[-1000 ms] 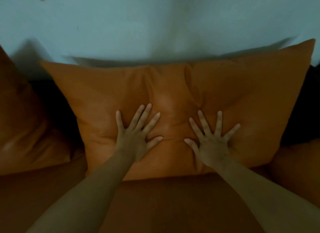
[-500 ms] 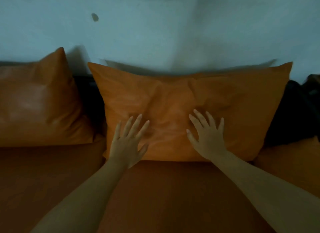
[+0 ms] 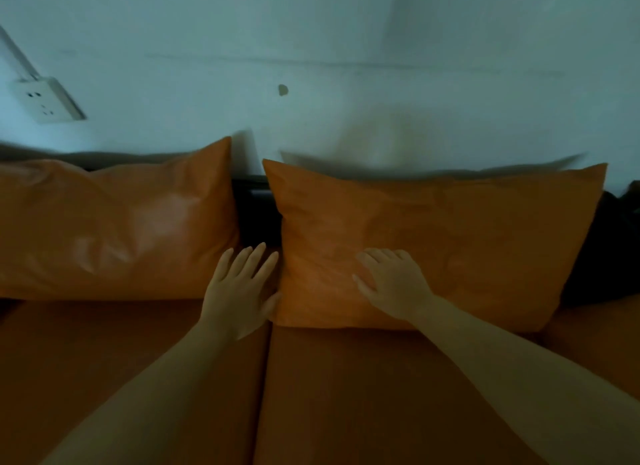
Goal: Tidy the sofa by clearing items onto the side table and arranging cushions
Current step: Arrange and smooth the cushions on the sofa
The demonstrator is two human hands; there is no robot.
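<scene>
Head view is showing the wide orange leather cushion (image 3: 450,243) leaning upright against the wall, long axis running left-right; right hand (image 3: 391,284) is pressing flat on its face; left hand (image 3: 239,291), fingers straight, is touching its left edge.

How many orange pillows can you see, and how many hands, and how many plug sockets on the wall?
Orange pillows: 2, the left cushion and the right cushion
Hands: 2, the left hand and the right hand
Wall sockets: 1, the socket
Total: 5
</scene>
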